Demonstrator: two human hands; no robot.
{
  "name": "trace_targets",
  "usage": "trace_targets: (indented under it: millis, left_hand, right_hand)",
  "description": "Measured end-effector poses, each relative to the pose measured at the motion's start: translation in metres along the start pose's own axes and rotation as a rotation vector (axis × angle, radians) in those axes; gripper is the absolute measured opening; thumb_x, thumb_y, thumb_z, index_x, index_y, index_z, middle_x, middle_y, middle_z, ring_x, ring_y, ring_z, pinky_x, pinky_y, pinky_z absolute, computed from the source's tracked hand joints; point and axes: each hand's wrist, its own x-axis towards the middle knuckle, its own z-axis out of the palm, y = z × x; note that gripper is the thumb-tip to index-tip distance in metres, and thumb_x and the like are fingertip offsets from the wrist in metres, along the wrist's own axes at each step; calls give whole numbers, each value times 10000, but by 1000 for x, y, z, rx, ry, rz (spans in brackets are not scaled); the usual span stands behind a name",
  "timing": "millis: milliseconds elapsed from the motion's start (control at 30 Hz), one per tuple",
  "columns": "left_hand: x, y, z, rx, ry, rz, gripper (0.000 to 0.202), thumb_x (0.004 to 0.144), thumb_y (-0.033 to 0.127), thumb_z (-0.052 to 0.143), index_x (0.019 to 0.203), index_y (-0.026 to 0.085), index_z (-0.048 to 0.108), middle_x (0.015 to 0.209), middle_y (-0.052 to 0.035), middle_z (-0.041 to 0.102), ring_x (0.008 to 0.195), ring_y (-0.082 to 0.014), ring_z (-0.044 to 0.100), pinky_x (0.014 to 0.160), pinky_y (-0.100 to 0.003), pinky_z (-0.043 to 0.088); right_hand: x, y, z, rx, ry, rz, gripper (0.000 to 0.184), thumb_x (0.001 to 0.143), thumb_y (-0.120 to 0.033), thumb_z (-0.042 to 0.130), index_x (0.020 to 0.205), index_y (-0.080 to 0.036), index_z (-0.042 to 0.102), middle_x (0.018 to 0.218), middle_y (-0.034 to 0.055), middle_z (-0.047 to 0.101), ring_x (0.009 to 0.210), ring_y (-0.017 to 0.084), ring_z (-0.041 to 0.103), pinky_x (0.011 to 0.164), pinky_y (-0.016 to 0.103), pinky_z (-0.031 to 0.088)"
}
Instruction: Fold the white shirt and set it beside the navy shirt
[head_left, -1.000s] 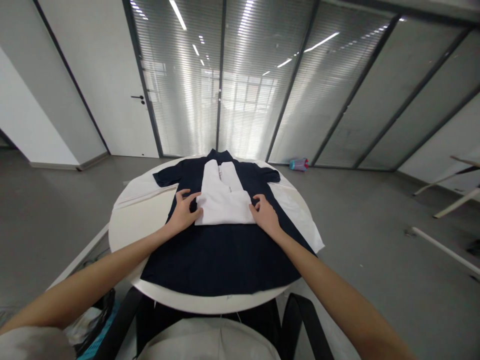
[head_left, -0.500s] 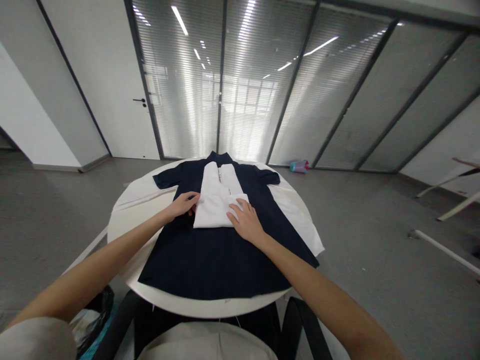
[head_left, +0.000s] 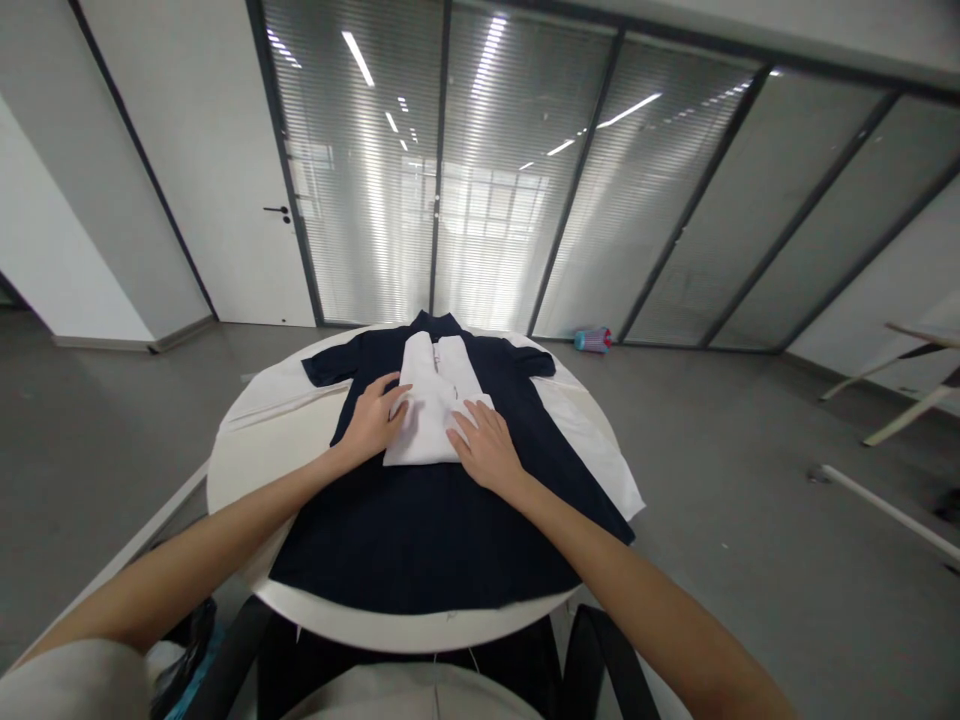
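Observation:
A folded white shirt [head_left: 435, 400] lies on top of a dark navy shirt [head_left: 435, 520] spread flat over a round white table [head_left: 247, 460]. My left hand [head_left: 373, 418] rests on the white shirt's left side, fingers stretched flat on the cloth. My right hand [head_left: 484, 445] lies flat on its lower right part, fingers spread and pressing down. Neither hand grips anything.
More white cloth [head_left: 592, 430] lies under the navy shirt and hangs off the table's right side. A black chair [head_left: 600, 650] frame stands at the near edge. A small pink and blue object [head_left: 592, 340] sits on the floor by the glass wall. White table legs [head_left: 885, 500] show far right.
My right hand slid leftward from the shirt's right edge onto its top, folding that side in. My left hand moved from the left edge onto the cloth. The white shirt is now narrower.

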Motion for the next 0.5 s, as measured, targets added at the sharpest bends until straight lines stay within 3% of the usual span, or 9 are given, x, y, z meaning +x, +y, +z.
trace_targets:
  millis: [133,300,500]
  left_hand:
    - [-3,27,12,-1,-218,108,468,1021,379,323,1319,195,635,1433,-107,578,1433,-273,405,1185,-484,297]
    - [-3,12,37,20,-483,61,554,1008,436,313,1457,180,512,1569,-112,410,1515,-291,231,1220,-496,169]
    - [-4,-4,41,58,-495,62,600,973,516,406,1478,201,488,1601,-138,334,1511,-324,227,1215,-530,138]
  right_hand:
    - [6,-13,6,0,-38,-76,525,1051,-441,324,1476,-189,500,1584,115,383,1488,303,276,1207,498,203]
    - [10,-15,18,7,-164,-30,599,1042,-479,316,1514,-132,443,1593,163,341,1498,330,251,1212,546,151]
    - [17,18,11,99,-390,20,795,997,-683,222,1576,-147,316,1641,154,209,1528,299,163,1215,549,123]
